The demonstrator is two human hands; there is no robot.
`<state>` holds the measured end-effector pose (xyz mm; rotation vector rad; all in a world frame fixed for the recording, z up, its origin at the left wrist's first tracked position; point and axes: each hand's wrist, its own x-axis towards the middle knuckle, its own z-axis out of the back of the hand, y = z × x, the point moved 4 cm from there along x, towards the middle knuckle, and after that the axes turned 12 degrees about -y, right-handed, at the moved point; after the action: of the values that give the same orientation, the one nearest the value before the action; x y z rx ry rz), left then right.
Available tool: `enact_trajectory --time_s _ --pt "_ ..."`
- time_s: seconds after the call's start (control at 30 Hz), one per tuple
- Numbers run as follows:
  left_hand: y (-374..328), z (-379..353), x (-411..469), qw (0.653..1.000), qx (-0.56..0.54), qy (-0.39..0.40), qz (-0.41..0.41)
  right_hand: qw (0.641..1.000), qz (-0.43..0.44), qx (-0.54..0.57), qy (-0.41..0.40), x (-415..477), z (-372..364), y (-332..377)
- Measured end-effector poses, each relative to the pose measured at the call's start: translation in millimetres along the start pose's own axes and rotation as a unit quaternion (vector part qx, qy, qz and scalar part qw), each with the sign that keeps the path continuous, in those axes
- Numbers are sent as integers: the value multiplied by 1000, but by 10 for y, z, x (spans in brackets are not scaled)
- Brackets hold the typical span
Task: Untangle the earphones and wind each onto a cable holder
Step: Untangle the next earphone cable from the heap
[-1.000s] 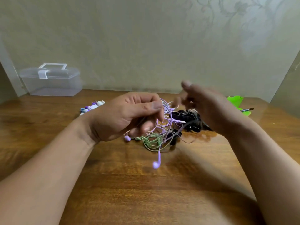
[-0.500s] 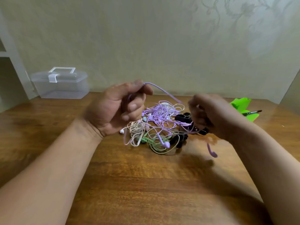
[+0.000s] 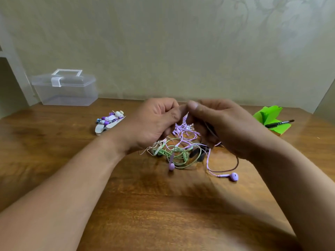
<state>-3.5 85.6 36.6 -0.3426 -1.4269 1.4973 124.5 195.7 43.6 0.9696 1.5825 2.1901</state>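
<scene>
Cable (image 3: 181, 127) pinched by left hand (image 3: 155, 122) and right hand (image 3: 223, 124), purple earbud (image 3: 233, 176) lying crosswise, head pointing right

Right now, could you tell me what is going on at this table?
A person is untangling an earphone tangle on the wooden table. The left hand and right hand, close together above it, both pinch the purple cable. One purple earbud lies free; green and beige cables are knotted below. The cable holders lie untouched to the left.
</scene>
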Motion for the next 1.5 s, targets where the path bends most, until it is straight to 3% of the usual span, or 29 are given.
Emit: enact_trajectory --time_s 0.1,0.17,0.33,0.43,0.5,0.57,0.63,0.7,0.77,0.87,0.97,1.17,1.33,1.5 --pt "79 13 19 995 93 8 -24 987 56 117 -96 76 134 96" --pt "148 41 59 991 132 -12 -35 969 75 216 -92 80 202 188" --pt "84 116 114 985 75 -108 -113 937 54 298 177 -83 45 266" --pt "33 237 146 972 49 -169 -155 896 22 330 296 -133 29 250" --pt "35 304 163 977 -33 -177 -114 862 7 385 329 -132 105 288" --pt "-4 323 140 974 -183 -124 -44 848 -19 429 311 -87 204 290" --pt "-68 303 100 967 -251 -38 4 892 -46 387 228 0 299 204" --pt "-103 242 45 964 -264 41 23 956 -68 256 125 81 367 53" --pt "-128 164 9 959 -269 79 32 983 -94 130 92 97 384 -86" --pt "-150 183 54 951 -306 35 23 984 -120 10 133 42 375 -181" --pt "-129 374 122 937 -342 -60 23 966 -140 8 219 -48 370 -167" --pt "-48 615 160 958 -214 -187 -31 921 -218 16 323 -187 534 -156" --pt "-72 480 124 972 -214 -92 -15 949 -153 56 268 -112 448 -139" --pt "-193 175 2 989 -138 11 -44 997 -9 50 63 56 259 -22"
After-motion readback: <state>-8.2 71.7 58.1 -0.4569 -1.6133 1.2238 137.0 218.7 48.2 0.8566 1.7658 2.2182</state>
